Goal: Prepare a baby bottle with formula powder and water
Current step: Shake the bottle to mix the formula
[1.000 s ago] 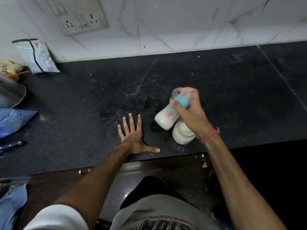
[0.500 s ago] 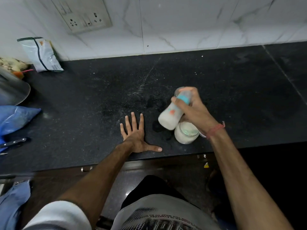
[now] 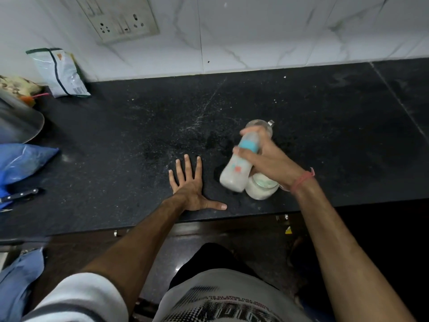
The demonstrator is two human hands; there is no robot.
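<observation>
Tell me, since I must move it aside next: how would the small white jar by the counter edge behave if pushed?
The white jar looks squat, so it would probably slide rather than tip. It seems filled with pale contents, so likely weighty for its size. It stands close to the black counter's front edge, beneath the right hand holding the baby bottle; a careless shove could send it off.

No text can be read in full anywhere. The grey shirt (image 3: pixel 222 305) at the bottom edge carries large dark block letters, cut off by the frame; what shows looks like "NOIS" or similar seen upside down, under a line of small print too blurred to make out. The white packet (image 3: pixel 60 72) leaning on the wall has a barcode-like patch and an orange mark, and the baby bottle (image 3: pixel 239 168) has small orange and blue printed shapes, none of them legible.
</observation>
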